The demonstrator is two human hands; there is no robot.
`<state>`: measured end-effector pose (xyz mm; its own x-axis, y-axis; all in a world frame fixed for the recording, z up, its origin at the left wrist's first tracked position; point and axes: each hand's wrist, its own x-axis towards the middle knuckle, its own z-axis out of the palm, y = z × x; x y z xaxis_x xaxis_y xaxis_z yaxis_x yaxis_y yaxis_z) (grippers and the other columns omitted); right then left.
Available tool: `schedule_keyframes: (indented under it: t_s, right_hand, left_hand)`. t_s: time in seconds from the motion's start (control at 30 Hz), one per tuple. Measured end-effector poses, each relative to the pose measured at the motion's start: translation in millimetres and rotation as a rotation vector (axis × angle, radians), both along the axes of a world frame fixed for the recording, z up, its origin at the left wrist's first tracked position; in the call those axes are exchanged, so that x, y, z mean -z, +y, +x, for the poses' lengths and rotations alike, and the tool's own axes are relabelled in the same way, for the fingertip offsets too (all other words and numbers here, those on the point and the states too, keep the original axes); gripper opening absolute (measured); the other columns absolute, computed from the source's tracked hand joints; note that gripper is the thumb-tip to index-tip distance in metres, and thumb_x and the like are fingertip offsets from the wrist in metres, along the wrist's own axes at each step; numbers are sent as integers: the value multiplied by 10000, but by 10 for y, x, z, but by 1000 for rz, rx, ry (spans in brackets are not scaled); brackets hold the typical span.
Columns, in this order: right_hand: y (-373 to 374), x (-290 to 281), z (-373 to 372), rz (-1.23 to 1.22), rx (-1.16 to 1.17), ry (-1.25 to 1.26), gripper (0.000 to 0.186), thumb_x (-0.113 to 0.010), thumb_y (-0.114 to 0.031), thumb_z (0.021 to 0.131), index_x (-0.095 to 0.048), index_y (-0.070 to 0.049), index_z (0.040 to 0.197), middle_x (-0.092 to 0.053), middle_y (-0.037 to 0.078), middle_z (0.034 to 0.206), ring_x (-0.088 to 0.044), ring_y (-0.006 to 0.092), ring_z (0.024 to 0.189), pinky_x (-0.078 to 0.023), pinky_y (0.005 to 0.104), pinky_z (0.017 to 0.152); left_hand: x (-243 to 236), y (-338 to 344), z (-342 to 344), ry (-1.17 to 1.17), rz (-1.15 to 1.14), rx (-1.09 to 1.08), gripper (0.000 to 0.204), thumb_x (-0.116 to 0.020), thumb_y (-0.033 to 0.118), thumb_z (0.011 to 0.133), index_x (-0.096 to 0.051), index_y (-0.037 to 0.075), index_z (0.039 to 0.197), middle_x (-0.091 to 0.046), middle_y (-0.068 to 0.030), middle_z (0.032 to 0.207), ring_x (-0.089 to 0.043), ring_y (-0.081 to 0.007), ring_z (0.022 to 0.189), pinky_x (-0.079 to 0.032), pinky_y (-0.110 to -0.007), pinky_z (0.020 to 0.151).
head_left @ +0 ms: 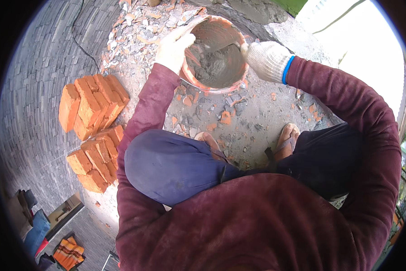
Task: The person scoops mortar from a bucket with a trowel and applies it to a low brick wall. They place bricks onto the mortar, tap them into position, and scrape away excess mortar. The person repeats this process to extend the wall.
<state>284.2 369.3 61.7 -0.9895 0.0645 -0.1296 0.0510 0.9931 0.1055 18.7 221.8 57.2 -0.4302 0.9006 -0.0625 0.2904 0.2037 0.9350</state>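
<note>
A round orange bucket (214,89), its inside smeared with grey, stands tilted toward me at the top middle. Wet grey mortar (210,67) lies in it. My left hand (172,49), in a pale knit glove, is closed on the bucket's left rim, thumb over the edge. At the right rim my right hand (268,62), in a white knit glove with a blue cuff, is closed. From its fingers a mortar-coated edge, which looks like a trowel (228,46), reaches into the bucket. The handle is hidden by the glove.
Two stacks of orange bricks, one farther (94,104) and one nearer (97,160), stand left of my legs. Broken tile and brick chips (140,27) litter the concrete around the bucket. A dark cable (74,34) runs along the grey patterned surface. Clothes (37,232) lie at lower left.
</note>
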Motion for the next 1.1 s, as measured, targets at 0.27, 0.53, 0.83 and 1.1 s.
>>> schedule_keyframes:
  t_s: [0.27,0.53,0.83,1.1]
  right_hand:
    - [345,659,-191,-143,-171,-280,222,-679,-125,880,-782,27,1005,-768,210,930,-775,315,776,-623,410,652]
    - [196,2,-341,-945,549,-811,440,-652,-191,900,-589,-26,1303,-650,110,768,-658,228,529,-542,384,412]
    - [334,679,-307,-1543,545,-901,406,-747,-146,855,-642,-53,1237,-629,45,790,-596,141,549,-496,343,450]
    - [-88,832,-143,-1995,566,-826,355,-724,-102,866,-643,-12,1201,-628,26,776,-565,102,523,-473,301,434]
  left_hand:
    - [-97,108,428,179,25,160,468,-689,158,947,-670,-4,1385,-716,-129,1279,-660,-226,1163,-499,-350,1043]
    - [-74,-203,310,199,60,200,437,-685,148,939,-689,16,1355,-711,-107,1220,-648,-211,1125,-506,-358,1001]
    - [-63,-466,260,-89,194,173,471,-687,78,899,-683,0,1363,-639,-141,1435,-585,-261,1324,-445,-394,1140]
    - [14,-649,300,-237,179,-34,489,-644,106,930,-652,-41,1397,-645,-139,1427,-586,-244,1319,-420,-371,1142]
